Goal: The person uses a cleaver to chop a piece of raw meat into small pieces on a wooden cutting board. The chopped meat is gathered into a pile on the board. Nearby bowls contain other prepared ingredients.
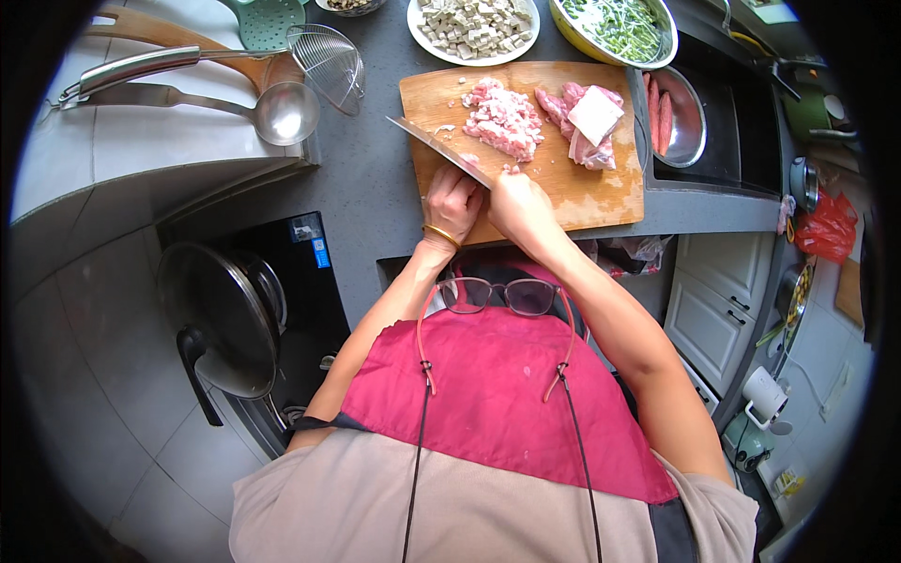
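Note:
My right hand [522,203] grips the handle of a kitchen knife [435,145], its blade slanting to the upper left across a wooden cutting board [591,204]. Close against the blade's near side, my left hand [452,200] has its fingers bent; what lies under them is hidden. A little pink meat [469,159] shows just past the blade. Beyond the knife is a heap of diced raw meat [503,121]. To its right lies a larger raw piece [591,151] with a pale slab of fat or skin [596,114] on top.
Behind the board stand a plate of grey-white cubes [473,28] and a bowl of chopped greens [619,28]. A metal bowl [686,119] with reddish lengths sits in the sink [732,119] at right. Left are a ladle [285,114], a wire skimmer [327,67] and a lidded pan [225,317].

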`<state>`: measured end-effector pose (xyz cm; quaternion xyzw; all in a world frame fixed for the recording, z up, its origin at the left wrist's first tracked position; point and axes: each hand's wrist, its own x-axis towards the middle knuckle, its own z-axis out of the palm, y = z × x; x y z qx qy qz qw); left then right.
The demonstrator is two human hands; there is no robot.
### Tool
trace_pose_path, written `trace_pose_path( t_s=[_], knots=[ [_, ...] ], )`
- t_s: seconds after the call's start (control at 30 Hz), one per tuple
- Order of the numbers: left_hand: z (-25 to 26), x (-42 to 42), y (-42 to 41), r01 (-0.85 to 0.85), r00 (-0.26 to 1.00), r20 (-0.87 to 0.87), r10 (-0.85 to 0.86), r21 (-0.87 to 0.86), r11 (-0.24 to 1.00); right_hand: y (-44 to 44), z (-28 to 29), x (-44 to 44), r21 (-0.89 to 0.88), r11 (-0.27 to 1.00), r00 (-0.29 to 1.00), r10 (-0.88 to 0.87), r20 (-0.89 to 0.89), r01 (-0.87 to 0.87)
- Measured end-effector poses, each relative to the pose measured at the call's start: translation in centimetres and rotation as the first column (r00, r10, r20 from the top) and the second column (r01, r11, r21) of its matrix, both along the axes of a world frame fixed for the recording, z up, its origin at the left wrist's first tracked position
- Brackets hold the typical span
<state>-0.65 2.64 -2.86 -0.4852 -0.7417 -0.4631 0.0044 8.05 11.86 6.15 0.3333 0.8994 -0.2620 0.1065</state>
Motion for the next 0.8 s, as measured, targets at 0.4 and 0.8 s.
trace_pose_path(
  t_s=[0.4, 0.8],
  knots=[
    [0.9, -0.1, 0.1, 0.011, 1.0, -0.001, -0.011, 0.072, 0.997, 1.1, 1.0, 6.5, -0.015, 0.996, 0.994, -0.09, 0.053, 0.091],
    [0.3, 0.2, -0.1, -0.006, 1.0, -0.003, 0.006, 0.012, 1.0, -0.4, -1.3, -0.3, 0.056, 0.998, 0.999, 0.038, -0.033, -0.036]
  ],
)
